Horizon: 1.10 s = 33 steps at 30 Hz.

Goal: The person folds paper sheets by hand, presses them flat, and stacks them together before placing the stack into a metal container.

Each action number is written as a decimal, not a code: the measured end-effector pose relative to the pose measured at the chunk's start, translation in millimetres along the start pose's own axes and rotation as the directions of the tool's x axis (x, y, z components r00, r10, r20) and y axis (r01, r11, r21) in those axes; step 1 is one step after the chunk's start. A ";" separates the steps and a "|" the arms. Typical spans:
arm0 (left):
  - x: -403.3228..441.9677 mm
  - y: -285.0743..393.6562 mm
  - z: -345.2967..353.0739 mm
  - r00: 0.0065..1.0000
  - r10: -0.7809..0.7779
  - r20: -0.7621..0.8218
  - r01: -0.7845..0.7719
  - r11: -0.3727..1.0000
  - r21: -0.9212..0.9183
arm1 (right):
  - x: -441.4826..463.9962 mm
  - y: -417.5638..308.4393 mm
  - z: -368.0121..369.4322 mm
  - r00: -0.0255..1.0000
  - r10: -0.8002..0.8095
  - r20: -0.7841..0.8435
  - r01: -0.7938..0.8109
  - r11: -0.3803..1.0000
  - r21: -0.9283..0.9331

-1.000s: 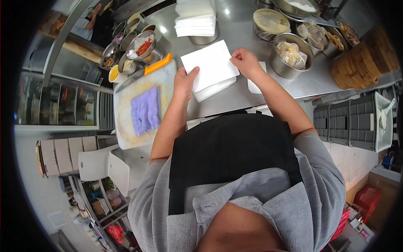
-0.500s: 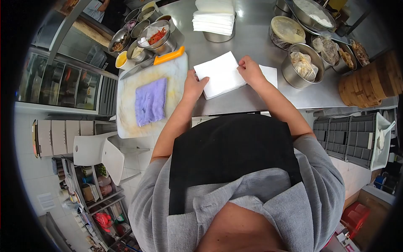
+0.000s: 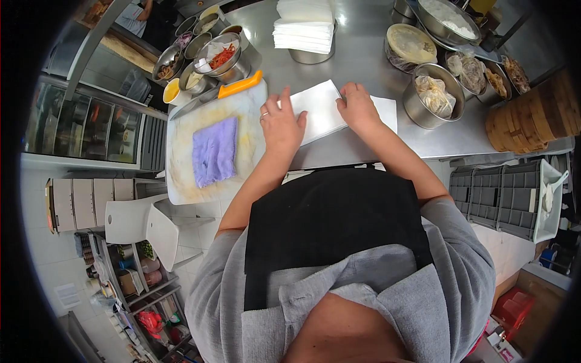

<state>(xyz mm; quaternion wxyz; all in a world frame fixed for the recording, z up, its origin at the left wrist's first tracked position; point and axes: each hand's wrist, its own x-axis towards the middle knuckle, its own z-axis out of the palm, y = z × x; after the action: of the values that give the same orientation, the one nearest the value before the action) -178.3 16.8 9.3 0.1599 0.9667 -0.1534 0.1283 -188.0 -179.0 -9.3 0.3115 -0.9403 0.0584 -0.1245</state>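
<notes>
A stack of white paper napkins lies on the steel counter in front of me. My left hand, with a ring on one finger, is at the stack's left edge, its fingers spread and the thumb over the paper. My right hand has its fingers curled, pinching the upper right edge of the napkins. Partly behind my right wrist lies another white napkin. Farther back, a taller pile of napkins rests on top of a round metal container.
To the left, a cutting board holds a purple cloth and an orange-handled knife. Bowls of ingredients stand behind it. At right are a metal pot with a plastic bag, a lidded tub and bamboo steamers.
My left hand has let go of the napkins' left edge and spread its fingers. My right hand stays at the right edge. The view has shifted slightly.
</notes>
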 end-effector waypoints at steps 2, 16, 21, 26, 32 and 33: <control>2.1 -0.4 8.9 0.982 0.180 -0.049 -0.177 0.983 0.051 | -3.3 -16.6 -2.0 0.989 -0.135 -0.060 0.141 0.984 0.110; -3.1 1.2 53.0 0.922 0.093 0.375 -0.111 0.993 0.026 | 13.6 -23.0 69.8 0.959 -0.071 0.274 0.106 0.988 -0.116; -2.0 11.5 40.3 0.926 0.048 0.374 -0.080 0.994 0.069 | 28.8 -12.6 68.5 0.960 -0.041 0.276 0.091 0.981 -0.169; -2.5 12.3 39.9 0.921 0.038 0.389 -0.092 0.988 0.122 | -20.3 -3.2 48.6 0.960 -0.027 0.278 0.085 0.976 -0.200; -5.4 14.6 40.2 0.918 0.014 0.395 -0.059 0.993 0.102 | -62.3 -12.5 10.5 0.885 0.067 0.462 0.030 0.980 -0.198; -7.4 13.1 41.5 0.925 0.040 0.378 -0.080 0.993 0.091 | -66.1 -12.0 5.5 0.874 0.073 0.481 0.029 0.979 -0.202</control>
<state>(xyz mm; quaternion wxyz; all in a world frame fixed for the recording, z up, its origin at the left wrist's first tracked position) -181.2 -7.5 -27.4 0.0728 0.9752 -0.2037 -0.0465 -249.7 -153.9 -19.5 0.2198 -0.9674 0.0014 0.1258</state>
